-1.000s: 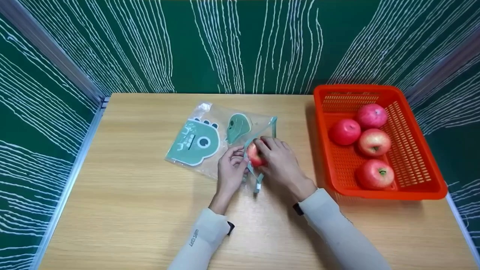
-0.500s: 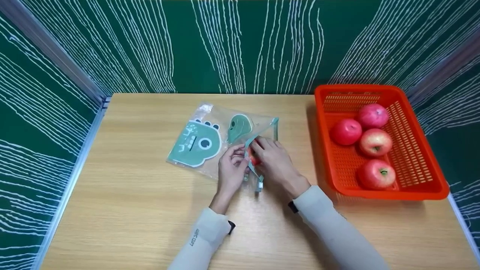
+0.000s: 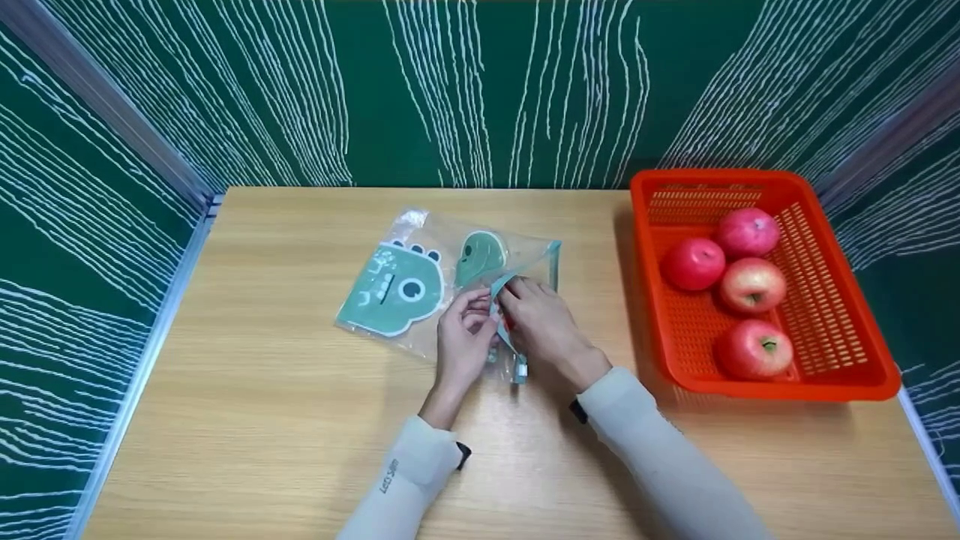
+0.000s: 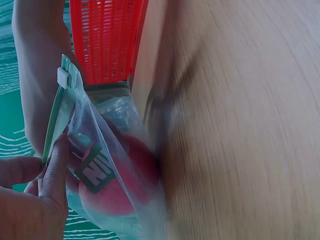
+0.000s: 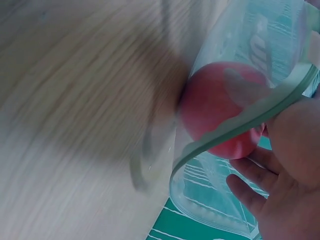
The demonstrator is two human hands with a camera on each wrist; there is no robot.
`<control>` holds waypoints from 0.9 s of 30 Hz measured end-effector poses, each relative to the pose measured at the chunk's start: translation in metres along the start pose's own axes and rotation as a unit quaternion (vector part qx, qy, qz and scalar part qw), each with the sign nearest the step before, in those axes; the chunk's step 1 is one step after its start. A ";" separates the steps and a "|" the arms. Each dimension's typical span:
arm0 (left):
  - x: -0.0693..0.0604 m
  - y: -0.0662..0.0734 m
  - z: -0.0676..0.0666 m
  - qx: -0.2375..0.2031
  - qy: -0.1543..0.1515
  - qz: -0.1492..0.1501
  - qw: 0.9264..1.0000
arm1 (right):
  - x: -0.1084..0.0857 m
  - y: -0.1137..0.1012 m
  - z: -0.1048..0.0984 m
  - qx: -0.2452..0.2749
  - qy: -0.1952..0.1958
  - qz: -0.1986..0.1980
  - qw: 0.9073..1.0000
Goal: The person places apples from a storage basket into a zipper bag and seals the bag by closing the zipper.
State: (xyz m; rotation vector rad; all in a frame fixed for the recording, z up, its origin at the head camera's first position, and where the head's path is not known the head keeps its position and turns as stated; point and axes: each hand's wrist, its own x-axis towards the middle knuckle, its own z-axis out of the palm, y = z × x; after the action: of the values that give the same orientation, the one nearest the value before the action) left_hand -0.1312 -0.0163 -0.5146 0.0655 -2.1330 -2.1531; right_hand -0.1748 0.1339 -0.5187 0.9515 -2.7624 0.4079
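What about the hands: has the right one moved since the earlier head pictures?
Yes. Against the red basket in the head view, the right hand has shifted left, reaching farther into the bag.

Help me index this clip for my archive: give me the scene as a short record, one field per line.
Left hand: pinches the green edge of the bag's open mouth
Right hand: reaches into the mouth, holding a red apple
Bag: clear, green cartoon prints, lying on the table
Apple: inside the bag, seen partly through the film
Basket: orange-red, at the person's right, holding four round fruits
Table: light wood grain
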 end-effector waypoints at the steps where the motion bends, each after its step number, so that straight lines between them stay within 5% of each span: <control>1: 0.000 0.000 0.000 0.000 0.000 -0.001 1.000 | 0.000 0.000 0.000 0.005 -0.004 0.000 1.000; 10: 0.000 -0.003 -0.001 -0.008 0.000 0.005 1.000 | -0.009 0.006 -0.001 0.038 0.014 -0.021 0.999; 17: -0.001 -0.002 -0.002 0.004 -0.003 0.004 1.000 | -0.030 0.008 -0.021 0.021 -0.022 0.033 0.999; 27: 0.000 -0.005 -0.002 0.000 -0.017 -0.005 1.000 | -0.053 0.015 -0.066 -0.008 -0.013 0.076 0.997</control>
State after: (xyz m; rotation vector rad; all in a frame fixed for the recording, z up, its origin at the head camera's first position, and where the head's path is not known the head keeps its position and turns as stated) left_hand -0.1311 -0.0185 -0.5198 0.0404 -2.1554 -2.1737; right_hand -0.1371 0.1969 -0.4732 0.7502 -2.8680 0.3979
